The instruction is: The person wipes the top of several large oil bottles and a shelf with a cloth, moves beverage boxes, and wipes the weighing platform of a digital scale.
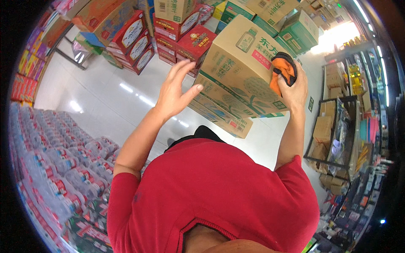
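Note:
A stack of brown cardboard drink cartons point(231, 76) with green print stands before me, a bottle pictured on its top. My right hand point(295, 85) grips a folded orange cloth with black edging point(283, 68) at the right edge of the top carton; the cloth overlaps the carton's edge. Just left of the stack, my left hand point(177, 87) is raised with its fingers apart and nothing in it. Behind the stack's left side sit red beer cartons point(197, 41).
Shrink-wrapped bottled water point(63, 158) is piled at left. More red cartons point(136, 41) and green-and-brown cartons point(291, 34) stand farther off. A dark-framed shelf point(330, 132) with boxes lines the right. Tiled floor point(104, 82) shows between the piles.

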A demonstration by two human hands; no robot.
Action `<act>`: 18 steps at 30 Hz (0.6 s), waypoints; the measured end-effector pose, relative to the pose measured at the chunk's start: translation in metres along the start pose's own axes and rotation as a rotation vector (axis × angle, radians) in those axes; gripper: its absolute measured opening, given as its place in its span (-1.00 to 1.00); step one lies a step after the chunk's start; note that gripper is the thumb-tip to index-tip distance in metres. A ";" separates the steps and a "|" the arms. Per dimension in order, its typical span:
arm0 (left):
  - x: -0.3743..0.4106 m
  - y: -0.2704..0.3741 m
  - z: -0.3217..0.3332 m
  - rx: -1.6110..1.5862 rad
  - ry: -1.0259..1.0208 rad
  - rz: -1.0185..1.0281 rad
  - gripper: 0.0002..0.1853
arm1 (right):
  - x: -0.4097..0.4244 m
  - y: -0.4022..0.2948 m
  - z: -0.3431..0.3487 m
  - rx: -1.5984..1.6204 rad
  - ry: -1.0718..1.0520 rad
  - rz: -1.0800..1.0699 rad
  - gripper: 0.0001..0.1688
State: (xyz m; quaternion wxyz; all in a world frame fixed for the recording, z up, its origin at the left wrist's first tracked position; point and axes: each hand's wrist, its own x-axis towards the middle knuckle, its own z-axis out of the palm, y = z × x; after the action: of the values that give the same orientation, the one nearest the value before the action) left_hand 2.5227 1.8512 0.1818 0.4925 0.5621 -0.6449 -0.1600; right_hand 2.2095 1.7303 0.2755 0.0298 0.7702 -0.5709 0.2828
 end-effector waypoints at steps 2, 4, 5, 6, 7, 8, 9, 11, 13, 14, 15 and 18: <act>0.029 -0.015 0.000 0.033 -0.028 0.129 -0.31 | -0.002 -0.016 0.000 -0.051 -0.043 -0.011 -0.20; 0.060 -0.017 0.004 0.070 -0.040 0.167 -0.27 | 0.000 -0.021 -0.002 -0.063 -0.078 -0.008 -0.19; 0.075 -0.018 0.007 0.089 -0.043 0.187 -0.26 | 0.002 -0.021 -0.001 -0.068 -0.094 -0.010 -0.18; 0.089 -0.021 0.010 0.106 -0.087 0.187 -0.22 | 0.002 -0.017 0.000 -0.072 -0.068 -0.022 -0.20; 0.102 -0.025 0.016 0.065 -0.104 0.193 -0.20 | 0.000 -0.014 0.002 -0.070 -0.041 -0.016 -0.21; 0.112 -0.028 0.023 0.024 -0.119 0.198 -0.19 | -0.004 -0.011 0.004 -0.067 -0.014 -0.012 -0.23; 0.123 -0.032 0.029 -0.010 -0.131 0.204 -0.17 | -0.005 -0.010 0.006 -0.059 0.015 -0.012 -0.24; 0.140 -0.044 0.044 -0.190 -0.184 0.059 -0.15 | -0.006 -0.018 0.009 -0.027 0.087 0.030 -0.32; 0.150 -0.052 0.059 -0.428 -0.245 -0.161 -0.18 | -0.008 -0.024 0.015 -0.027 0.145 0.023 -0.36; 0.150 -0.057 0.066 -0.526 -0.260 -0.180 -0.11 | -0.003 -0.034 0.019 -0.015 0.181 -0.021 -0.38; 0.153 -0.058 0.068 -0.547 -0.300 -0.207 -0.13 | 0.003 -0.044 0.024 -0.012 0.181 -0.070 -0.39; 0.149 -0.058 0.069 -0.685 -0.376 -0.300 -0.29 | 0.018 -0.084 0.049 0.094 0.106 -0.262 -0.34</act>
State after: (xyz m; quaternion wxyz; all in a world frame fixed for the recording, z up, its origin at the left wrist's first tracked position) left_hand 2.5165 1.6773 0.1739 0.4961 0.4145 -0.5439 -0.5351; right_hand 2.3081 1.7261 0.2658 0.0608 0.8226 -0.4492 0.3432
